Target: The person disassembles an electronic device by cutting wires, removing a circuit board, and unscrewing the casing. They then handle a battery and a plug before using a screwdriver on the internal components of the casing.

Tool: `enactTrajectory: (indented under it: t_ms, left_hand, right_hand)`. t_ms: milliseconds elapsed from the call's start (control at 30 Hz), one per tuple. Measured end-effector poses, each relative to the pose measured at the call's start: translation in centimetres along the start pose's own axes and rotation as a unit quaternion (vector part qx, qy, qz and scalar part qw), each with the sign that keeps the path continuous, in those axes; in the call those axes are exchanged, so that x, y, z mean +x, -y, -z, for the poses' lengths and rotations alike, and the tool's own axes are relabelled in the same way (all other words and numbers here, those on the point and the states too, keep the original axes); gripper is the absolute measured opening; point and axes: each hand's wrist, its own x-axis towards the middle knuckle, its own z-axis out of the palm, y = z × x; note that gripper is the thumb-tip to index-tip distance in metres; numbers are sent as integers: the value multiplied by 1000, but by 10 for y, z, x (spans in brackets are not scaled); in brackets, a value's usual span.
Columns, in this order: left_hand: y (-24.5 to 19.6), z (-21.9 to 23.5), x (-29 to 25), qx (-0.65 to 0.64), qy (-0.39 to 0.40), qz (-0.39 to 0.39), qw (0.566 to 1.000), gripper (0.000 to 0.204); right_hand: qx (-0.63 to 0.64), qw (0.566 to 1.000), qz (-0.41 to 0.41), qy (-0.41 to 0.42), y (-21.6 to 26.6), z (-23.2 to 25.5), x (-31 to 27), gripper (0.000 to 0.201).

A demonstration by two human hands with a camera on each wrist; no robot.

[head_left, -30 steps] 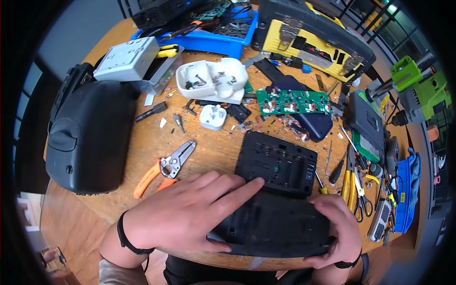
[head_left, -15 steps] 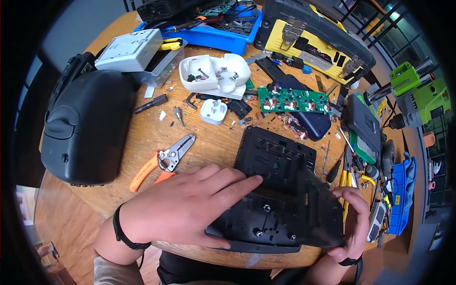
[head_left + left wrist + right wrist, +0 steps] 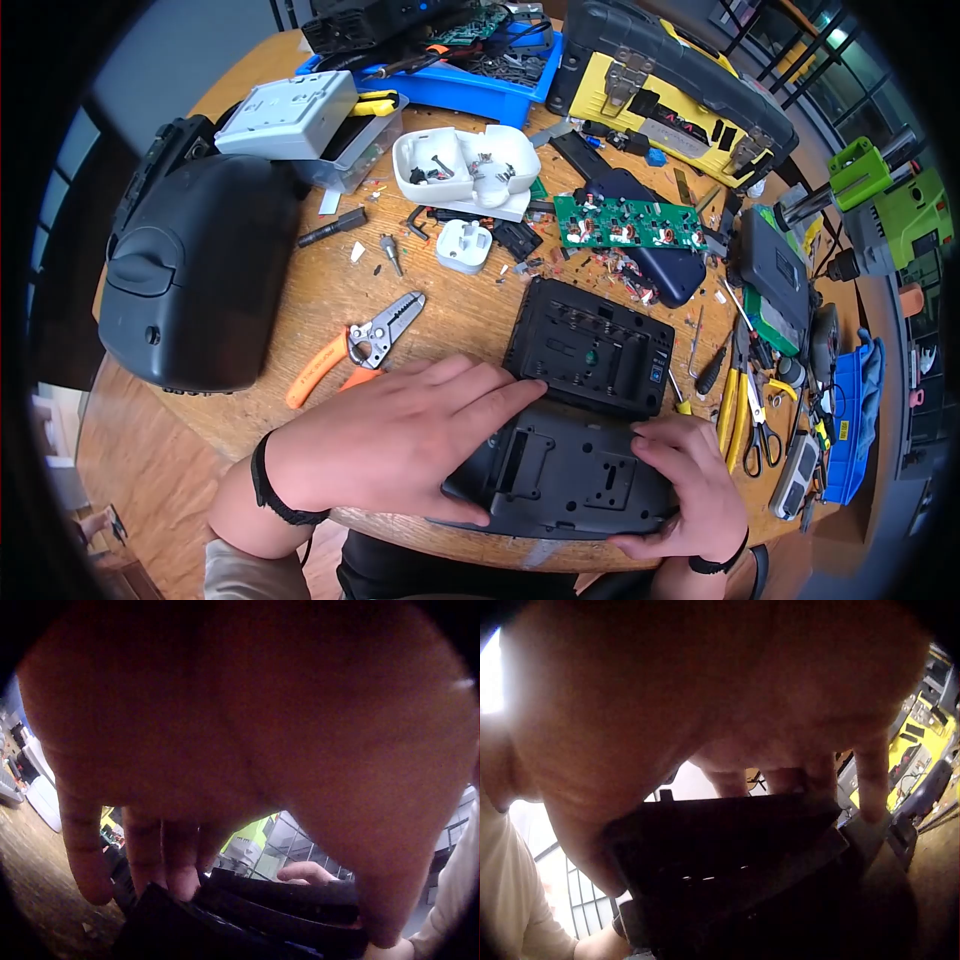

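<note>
A black plastic housing (image 3: 580,475) lies at the table's front edge, its flat panel with slots and holes facing up. The left hand (image 3: 400,435) spans its left end, thumb at the near edge and fingers over the far edge. The right hand (image 3: 695,490) grips the right end between thumb and fingers. Just beyond, touching or nearly touching the housing, lies a second black part (image 3: 590,350) with a recessed inside. In the left wrist view the left hand (image 3: 225,750) arches over dark plastic; the right wrist view shows the right hand (image 3: 720,712) around a dark edge.
Orange-handled wire strippers (image 3: 375,340) lie left of the parts, with a large black case (image 3: 205,275) farther left. White trays (image 3: 465,170), a green circuit board (image 3: 630,223) and scraps lie behind. Yellow-handled pliers (image 3: 735,405) and scissors (image 3: 760,435) are at the right.
The right hand has lowered the panel, which was tilted up at its right side half a second ago, flat over the housing's inside. The left hand has stayed on the left end.
</note>
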Motion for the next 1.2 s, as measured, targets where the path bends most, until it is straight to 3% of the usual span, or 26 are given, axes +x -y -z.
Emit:
enactTrajectory:
  t_ms: [1200]
  left_hand:
    - [-1,0,1,1,17,-5,1000,88]
  right_hand:
    - [-5,1000,-5,27,9,1,8,79]
